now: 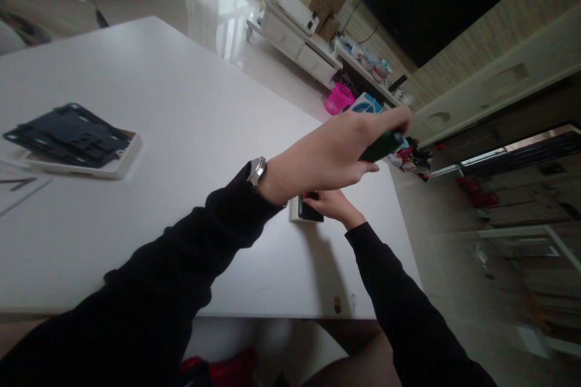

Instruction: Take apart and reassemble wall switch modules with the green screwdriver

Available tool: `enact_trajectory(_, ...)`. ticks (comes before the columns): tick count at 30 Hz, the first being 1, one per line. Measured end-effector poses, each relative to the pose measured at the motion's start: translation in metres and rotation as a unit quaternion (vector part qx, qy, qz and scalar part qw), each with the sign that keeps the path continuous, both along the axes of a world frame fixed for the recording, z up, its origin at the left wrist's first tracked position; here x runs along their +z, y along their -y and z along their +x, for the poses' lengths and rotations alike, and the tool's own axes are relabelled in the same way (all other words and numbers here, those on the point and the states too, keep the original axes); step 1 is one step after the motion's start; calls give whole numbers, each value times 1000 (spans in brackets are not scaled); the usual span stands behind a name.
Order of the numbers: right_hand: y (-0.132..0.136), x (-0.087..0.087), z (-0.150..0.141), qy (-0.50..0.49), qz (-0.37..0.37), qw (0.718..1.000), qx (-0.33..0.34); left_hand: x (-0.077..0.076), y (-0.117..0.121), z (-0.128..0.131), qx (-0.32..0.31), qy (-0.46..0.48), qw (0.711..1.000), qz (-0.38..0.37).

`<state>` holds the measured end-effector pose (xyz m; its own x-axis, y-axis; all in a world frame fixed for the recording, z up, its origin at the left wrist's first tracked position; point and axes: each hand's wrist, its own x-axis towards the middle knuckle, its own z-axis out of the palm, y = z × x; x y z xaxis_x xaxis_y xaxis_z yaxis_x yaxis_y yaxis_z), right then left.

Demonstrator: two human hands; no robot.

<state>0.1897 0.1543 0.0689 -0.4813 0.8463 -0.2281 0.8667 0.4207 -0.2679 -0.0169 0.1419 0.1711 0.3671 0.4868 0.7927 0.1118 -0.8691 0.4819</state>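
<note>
My left hand (336, 148), with a metal watch (256, 170) at the wrist, is raised above the right side of the white table (172, 115). Its fingers are wrapped round a dark green object with a black rounded end (384, 144); most of it is hidden, so its kind is unclear. Below and partly behind it, my right hand (333, 204) has its fingers on a small black object (309, 210), which sits in or on a small white box (296, 213). What lies under those fingers is covered by the left hand.
At the table's left, a dark plastic plate (70, 133) lies tilted on a shallow white box (129, 157), beside a printed sheet (20, 187). Beyond the table stand a pink basket (339, 98), a blue-and-white box (367, 104) and a white cabinet (284, 36). Small bits (337, 304) lie near the front edge.
</note>
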Motion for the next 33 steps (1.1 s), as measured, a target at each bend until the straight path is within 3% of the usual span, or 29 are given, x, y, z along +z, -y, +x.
enact_trajectory(11,4,-20,23,-179,5,982,-66,-3,-1,3,-10,-13,999,-35)
enact_trajectory(17,5,-60,38,-346,95,921,-150,-18,-9,6,-15,-84,994,-69)
enact_trajectory(21,11,-82,41,-397,60,913,-76,-27,-17,10,8,-102,991,-88)
enact_trajectory(26,20,-72,51,-403,5,915,13,-30,-25,15,35,-100,988,-109)
enact_trajectory(29,22,-65,57,-368,-7,930,20,-32,-27,19,57,-94,986,-124)
enact_trajectory(33,20,-72,54,-380,21,925,-3,-38,-28,27,72,-93,983,-141)
